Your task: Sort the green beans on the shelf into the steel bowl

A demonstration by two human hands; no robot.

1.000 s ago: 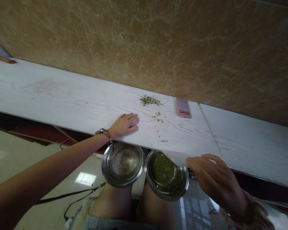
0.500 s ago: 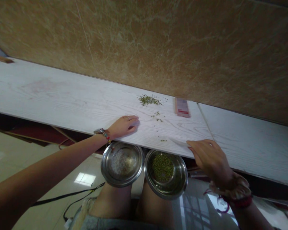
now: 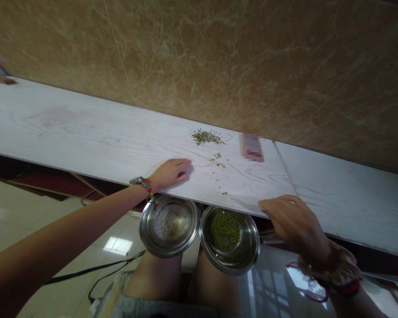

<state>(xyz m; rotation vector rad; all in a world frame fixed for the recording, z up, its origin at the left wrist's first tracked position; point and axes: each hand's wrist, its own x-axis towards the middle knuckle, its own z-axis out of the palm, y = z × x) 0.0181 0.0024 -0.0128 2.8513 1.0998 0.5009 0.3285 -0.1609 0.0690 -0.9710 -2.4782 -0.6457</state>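
My left hand (image 3: pixel 170 173) rests palm down on the white wood-grain counter (image 3: pixel 96 137), fingers stretched out and holding nothing. My right hand (image 3: pixel 290 221) is pinched at the counter's front edge around a thin, pale, see-through piece (image 3: pixel 247 202), whose kind I cannot make out. A few green beans (image 3: pixel 224 193) lie just left of its tip. Farther back are a small pile of green beans (image 3: pixel 206 137) and some scattered ones (image 3: pixel 218 161). Below the edge, a steel bowl (image 3: pixel 253 245) holds many green beans. Beside it, another steel bowl (image 3: pixel 146 236) holds whitish grains.
A blurred-out flat object (image 3: pixel 252 148) lies by the marbled wall (image 3: pixel 199 66). Both bowls sit at my knees, tight under the counter's edge. A brown wooden piece (image 3: pixel 1 79) is at the far left, and a black cord (image 3: pixel 96 267) hangs below.
My right hand has shifted slightly right and down with the thin piece. Fewer beans show near the front edge. My left hand and the bowls have stayed put.
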